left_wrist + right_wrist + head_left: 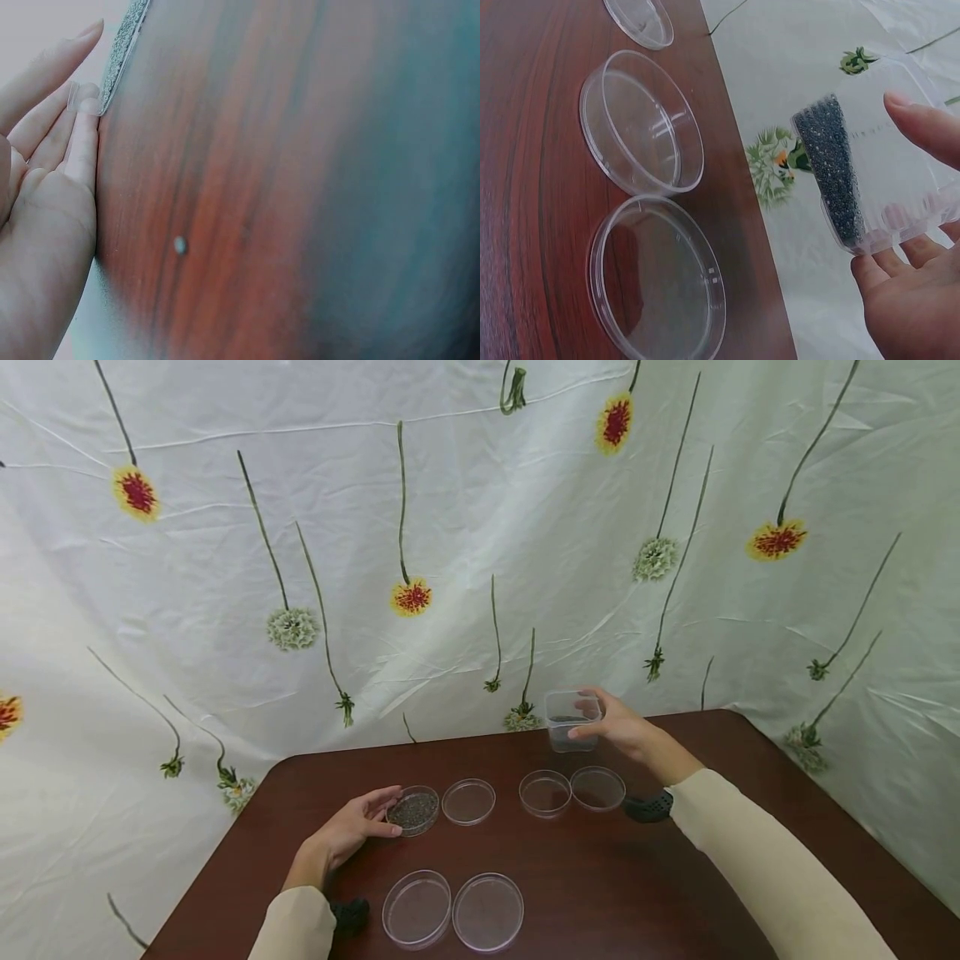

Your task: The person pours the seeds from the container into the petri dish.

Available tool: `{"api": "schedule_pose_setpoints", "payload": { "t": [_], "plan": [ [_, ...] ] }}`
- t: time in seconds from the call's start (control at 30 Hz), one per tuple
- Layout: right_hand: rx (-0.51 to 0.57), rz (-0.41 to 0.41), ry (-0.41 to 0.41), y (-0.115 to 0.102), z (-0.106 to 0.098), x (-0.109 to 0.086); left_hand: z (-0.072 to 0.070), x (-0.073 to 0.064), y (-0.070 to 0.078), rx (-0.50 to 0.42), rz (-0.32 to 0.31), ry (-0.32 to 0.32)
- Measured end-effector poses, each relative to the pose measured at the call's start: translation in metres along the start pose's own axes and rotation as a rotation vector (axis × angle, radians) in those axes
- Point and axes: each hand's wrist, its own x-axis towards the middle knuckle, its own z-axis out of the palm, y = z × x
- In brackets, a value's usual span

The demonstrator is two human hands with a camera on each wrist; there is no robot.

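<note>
At the left of the table, my left hand (352,828) holds the side of a clear petri dish (417,812) of dark grains, thumb and fingers at opposite parts of its rim. In the left wrist view, the fingertips (88,105) meet the edge of that dish (120,56). Over the far edge of the table, my right hand (618,727) grips a clear plastic tub (572,727). Small dark grains (831,169) lie banked against one wall of the tub in the right wrist view. The right thumb (922,127) presses one side, with the fingers on the other.
In the back row stand three more petri dishes: one beside the grain-filled dish (468,802), then a touching pair (545,793) nearer the right hand. Two larger dishes (417,910) sit side by side at the front. A flower-printed cloth (450,677) hangs behind the table (600,877).
</note>
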Motion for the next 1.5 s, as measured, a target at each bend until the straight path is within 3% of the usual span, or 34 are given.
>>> {"api": "schedule_pose_setpoints", "payload": {
  "t": [0.8,1.5],
  "plan": [
    [-0.089,-0.029,-0.026,0.006,-0.038,-0.035,-0.001,-0.005,-0.001,-0.010,0.000,-0.004],
    [-0.176,0.000,-0.024,0.023,-0.084,-0.069,0.000,-0.004,-0.006,-0.007,0.016,-0.006]
  ]
}}
